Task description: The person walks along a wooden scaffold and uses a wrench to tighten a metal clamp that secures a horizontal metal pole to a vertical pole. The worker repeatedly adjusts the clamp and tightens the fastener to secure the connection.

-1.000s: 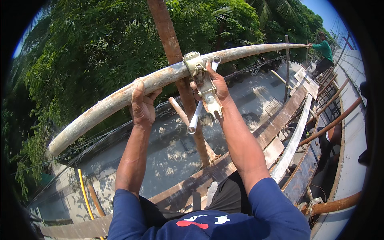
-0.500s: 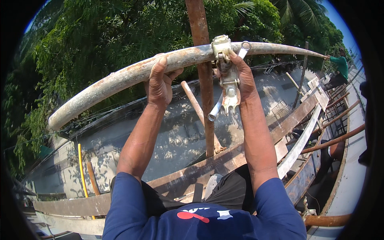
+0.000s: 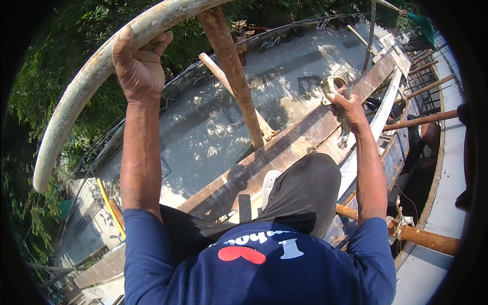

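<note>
My left hand (image 3: pixel 140 68) is raised and closed on a long, pale, weathered scaffold pipe (image 3: pixel 81 91), its thumb on the near side and the fingers partly hidden behind. The pipe curves across the upper left and passes by the top of a rusty upright pipe (image 3: pixel 231 71). Off to the right and lower, my right hand (image 3: pixel 352 109) is closed around a metal scaffold clamp (image 3: pixel 331 84), held away from the pipe above the planks. Part of the clamp dangles below the fingers. Whether the wrench is still in this hand, I cannot tell.
Below me runs a worn plank (image 3: pixel 300 134), beside a pale strip (image 3: pixel 384 109). Rusty crossbars (image 3: pixel 422 122) lie at the right, one carrying another clamp (image 3: pixel 404 218). A co-worker's green sleeve (image 3: pixel 424 28) shows far right. Paved ground (image 3: pixel 203 132) lies well below.
My right hand has left the pipe and moved down and right with the clamp. The view has tilted downward; my left hand stays on the pipe. The wrench no longer shows clearly.
</note>
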Demonstrator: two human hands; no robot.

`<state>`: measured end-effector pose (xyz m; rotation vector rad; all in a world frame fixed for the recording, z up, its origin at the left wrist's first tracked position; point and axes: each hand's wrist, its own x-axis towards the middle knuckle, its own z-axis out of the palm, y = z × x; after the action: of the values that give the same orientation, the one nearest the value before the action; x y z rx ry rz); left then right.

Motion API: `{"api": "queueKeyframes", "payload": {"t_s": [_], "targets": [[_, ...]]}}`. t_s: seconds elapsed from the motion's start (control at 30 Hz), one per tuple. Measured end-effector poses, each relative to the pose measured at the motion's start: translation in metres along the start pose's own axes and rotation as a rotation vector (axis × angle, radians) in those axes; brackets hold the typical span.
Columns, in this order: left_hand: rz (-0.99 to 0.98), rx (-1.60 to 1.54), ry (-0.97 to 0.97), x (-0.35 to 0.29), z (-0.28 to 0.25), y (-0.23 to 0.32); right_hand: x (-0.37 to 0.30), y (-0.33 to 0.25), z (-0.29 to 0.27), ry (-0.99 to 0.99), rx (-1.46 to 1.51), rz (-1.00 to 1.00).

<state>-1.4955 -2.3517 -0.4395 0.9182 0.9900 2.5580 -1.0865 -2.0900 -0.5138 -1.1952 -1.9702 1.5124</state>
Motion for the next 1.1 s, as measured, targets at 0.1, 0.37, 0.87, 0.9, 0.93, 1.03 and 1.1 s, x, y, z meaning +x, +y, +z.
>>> {"api": "queueKeyframes", "payload": {"t_s": [0.1, 0.37, 0.87, 0.9, 0.93, 1.03, 1.1], "targets": [[0.001, 0.008, 0.029, 0.001, -0.002, 0.000, -0.020, 0.099, 0.019, 0.028, -0.441, 0.279], [-0.025, 0.081, 0.033, 0.002, -0.013, 0.003, -0.086, 0.224, 0.076, -0.031, -0.775, 0.438], [0.003, 0.032, 0.010, -0.002, -0.007, 0.001, -0.102, 0.243, 0.099, 0.021, -0.499, 0.393], [-0.008, 0.032, -0.011, -0.001, -0.008, 0.003, -0.102, 0.244, 0.098, 0.030, -0.475, 0.382], [-0.015, 0.062, 0.003, -0.001, -0.010, 0.002, -0.100, 0.246, 0.096, 0.036, -0.455, 0.372], [-0.012, 0.006, -0.012, 0.001, -0.016, 0.002, -0.089, 0.244, 0.091, 0.037, -0.322, 0.331], [-0.007, 0.011, 0.000, 0.003, -0.019, 0.002, -0.073, 0.236, 0.085, 0.033, -0.133, 0.304]]}}
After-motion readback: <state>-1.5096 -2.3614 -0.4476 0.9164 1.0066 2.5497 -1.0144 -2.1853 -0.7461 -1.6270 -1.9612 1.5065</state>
